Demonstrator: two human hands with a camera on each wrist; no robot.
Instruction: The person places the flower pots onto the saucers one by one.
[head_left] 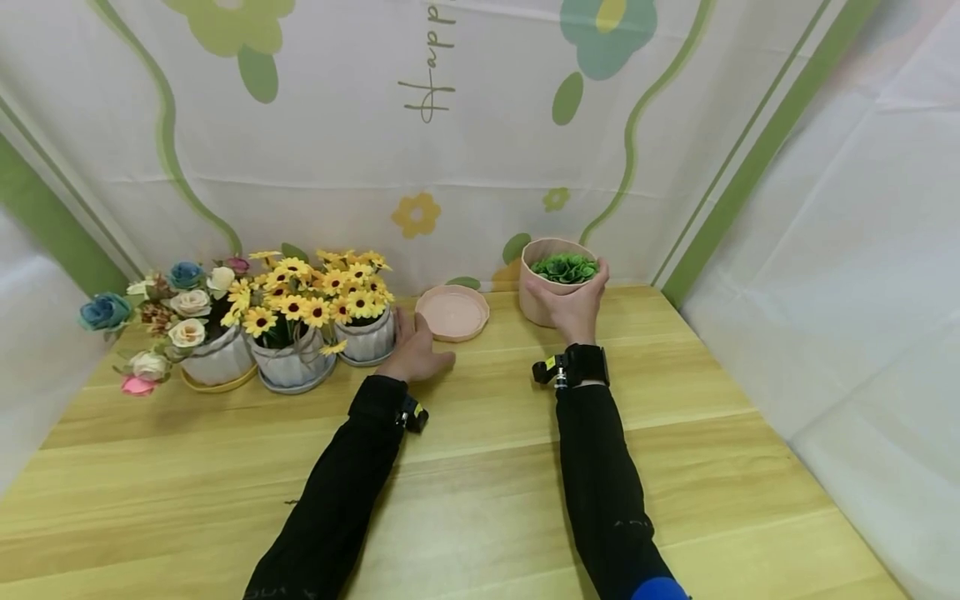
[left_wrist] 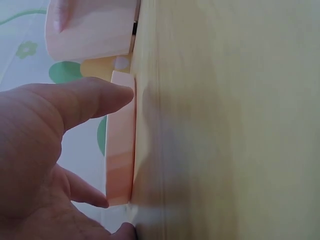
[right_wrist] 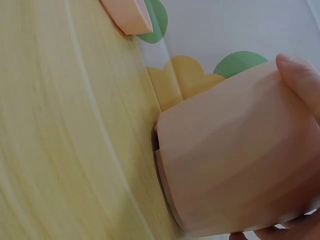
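Observation:
A pink flower pot point(head_left: 534, 304) with a green leafy plant point(head_left: 564, 268) in it stands at the back of the table. My right hand point(head_left: 576, 307) grips this pot near its rim, thumb on one side and fingers on the other, as the right wrist view also shows. To its left lies a shallow pink saucer point(head_left: 452, 313). Beside the saucer is my left hand point(head_left: 415, 346), thumb and fingers spread apart with nothing held. In the left wrist view, its thumb and a finger overlap the saucer's side point(left_wrist: 120, 145); whether they touch it I cannot tell.
Left of my left hand stand several pale pots: one point(head_left: 366, 340) and another point(head_left: 288, 367) with yellow flowers, and one point(head_left: 217, 358) with mixed roses, on saucers. A printed white cloth point(head_left: 337, 142) hangs behind the wooden table point(head_left: 480, 483).

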